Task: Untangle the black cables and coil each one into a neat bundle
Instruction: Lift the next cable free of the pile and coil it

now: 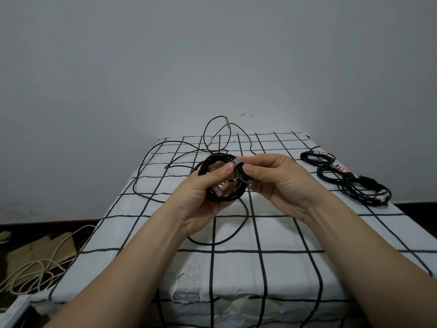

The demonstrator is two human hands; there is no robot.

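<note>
White cloth with a black grid covers the worktop (283, 233), set against a plain grey wall (212, 55). Three coiled bundles (343, 176) lie at the right edge; loose black cables (165, 162) sprawl at the far left. Held above the middle, a coiled cable (222, 178) is clamped by the left hand (203, 200), while the right hand (276, 181) pinches a grey strap (237, 165) around its right side.
</note>
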